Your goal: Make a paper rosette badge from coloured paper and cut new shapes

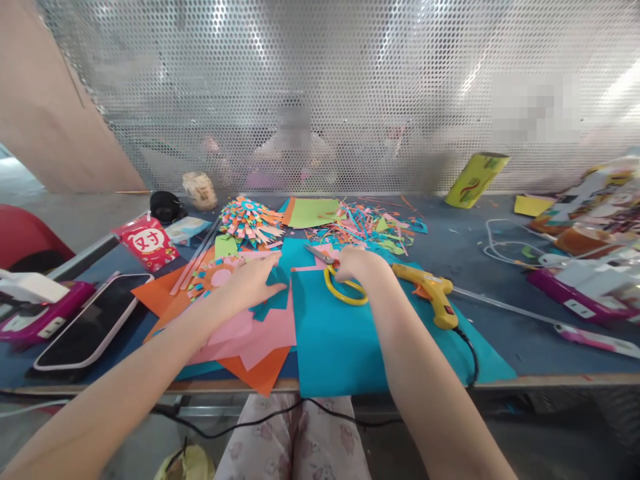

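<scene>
My left hand (256, 280) hovers over or rests on pink paper (267, 333), with thumb and fingers apart and nothing visibly held. Close beside its wrist lies a round paper flower (210, 277) with an orange ring, pink middle and fringed edge. Dark teal paper pieces (273, 305) show under its fingers. My right hand (356, 262) is closed on the scissors (345, 293) near the pivot; their yellow handles hang toward me and the blades point up-left. Beneath them spreads a blue paper sheet (335, 347). The right fingertips are partly hidden.
A yellow glue gun (434, 293) lies right of my arm, its black cord running off the edge. Behind are a fringed paper pompom (253, 220), paper shreds (367, 227) and a yellow-green can (475, 180). A phone (93, 323) and purple power strip (55, 313) lie left.
</scene>
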Motion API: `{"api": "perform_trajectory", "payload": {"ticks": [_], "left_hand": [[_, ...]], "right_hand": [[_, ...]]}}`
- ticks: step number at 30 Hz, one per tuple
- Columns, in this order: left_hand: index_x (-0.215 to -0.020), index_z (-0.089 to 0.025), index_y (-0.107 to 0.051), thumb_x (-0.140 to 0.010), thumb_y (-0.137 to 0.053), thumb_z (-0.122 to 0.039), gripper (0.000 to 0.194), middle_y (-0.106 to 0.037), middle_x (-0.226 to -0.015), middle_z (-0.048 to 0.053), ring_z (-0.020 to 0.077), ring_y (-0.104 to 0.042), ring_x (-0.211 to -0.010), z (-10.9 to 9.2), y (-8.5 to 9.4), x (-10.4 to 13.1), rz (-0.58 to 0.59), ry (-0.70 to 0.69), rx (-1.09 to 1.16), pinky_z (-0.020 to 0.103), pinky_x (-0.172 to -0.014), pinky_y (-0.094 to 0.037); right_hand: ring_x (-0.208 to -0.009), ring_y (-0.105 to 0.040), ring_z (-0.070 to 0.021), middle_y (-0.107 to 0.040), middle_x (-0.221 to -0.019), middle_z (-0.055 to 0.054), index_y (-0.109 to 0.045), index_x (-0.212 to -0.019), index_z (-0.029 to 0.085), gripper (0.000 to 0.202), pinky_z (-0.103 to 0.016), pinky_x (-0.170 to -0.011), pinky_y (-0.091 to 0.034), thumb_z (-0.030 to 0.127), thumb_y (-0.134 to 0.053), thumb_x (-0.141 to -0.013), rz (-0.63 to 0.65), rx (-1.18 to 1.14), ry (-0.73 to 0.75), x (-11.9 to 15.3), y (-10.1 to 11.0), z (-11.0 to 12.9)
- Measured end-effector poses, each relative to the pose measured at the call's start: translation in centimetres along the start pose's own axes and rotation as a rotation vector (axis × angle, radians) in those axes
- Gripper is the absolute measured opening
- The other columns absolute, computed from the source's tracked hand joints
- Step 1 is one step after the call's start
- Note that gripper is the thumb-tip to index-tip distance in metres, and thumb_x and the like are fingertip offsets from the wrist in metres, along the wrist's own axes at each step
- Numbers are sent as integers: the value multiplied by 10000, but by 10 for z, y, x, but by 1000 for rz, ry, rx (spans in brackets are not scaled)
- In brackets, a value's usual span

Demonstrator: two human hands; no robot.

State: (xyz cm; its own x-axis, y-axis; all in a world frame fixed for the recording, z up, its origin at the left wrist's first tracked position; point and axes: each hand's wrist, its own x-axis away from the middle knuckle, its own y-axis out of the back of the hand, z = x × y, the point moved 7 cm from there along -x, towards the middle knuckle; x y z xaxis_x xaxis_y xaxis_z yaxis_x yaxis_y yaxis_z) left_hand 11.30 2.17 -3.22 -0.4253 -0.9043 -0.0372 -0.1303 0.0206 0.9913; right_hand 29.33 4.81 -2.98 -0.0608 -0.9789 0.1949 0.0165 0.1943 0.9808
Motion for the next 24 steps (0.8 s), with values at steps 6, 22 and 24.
{"api": "perform_trajectory", "payload": {"ticks": [6,22,24], "left_hand": [[-1215,-223,-570,-846,-432,-157,400,-599,-1249,99,280,-538,-1180,12,-16,22,-32,-105,-63,490,-1004,-387],[-1363,-246,-406,-837,-534,-403,564,-530,-1335,87,263,-501,-1222,-24,-9,31,-18,-239,-36,476,-1083,-272],[-1317,-237,-461,-874,-485,-348,457,-605,-1248,69,242,-572,-1138,-22,-11,29,-24,-219,-5,449,-1070,-294]], "right_hand": [[-979,-623,-327,-658,-987,-201,-674,-1002,110,388,-401,-760,-517,99,-696,-615,18,-8,-18,2,-6,6],[-833,-646,-268,-679,-852,-160,-657,-857,120,412,-294,-669,-467,515,-556,-795,-185,-202,82,23,38,-7],[-719,-648,-248,-667,-697,-114,-650,-715,156,398,-285,-596,-452,552,-611,-730,-73,-173,157,29,33,-2]]}}
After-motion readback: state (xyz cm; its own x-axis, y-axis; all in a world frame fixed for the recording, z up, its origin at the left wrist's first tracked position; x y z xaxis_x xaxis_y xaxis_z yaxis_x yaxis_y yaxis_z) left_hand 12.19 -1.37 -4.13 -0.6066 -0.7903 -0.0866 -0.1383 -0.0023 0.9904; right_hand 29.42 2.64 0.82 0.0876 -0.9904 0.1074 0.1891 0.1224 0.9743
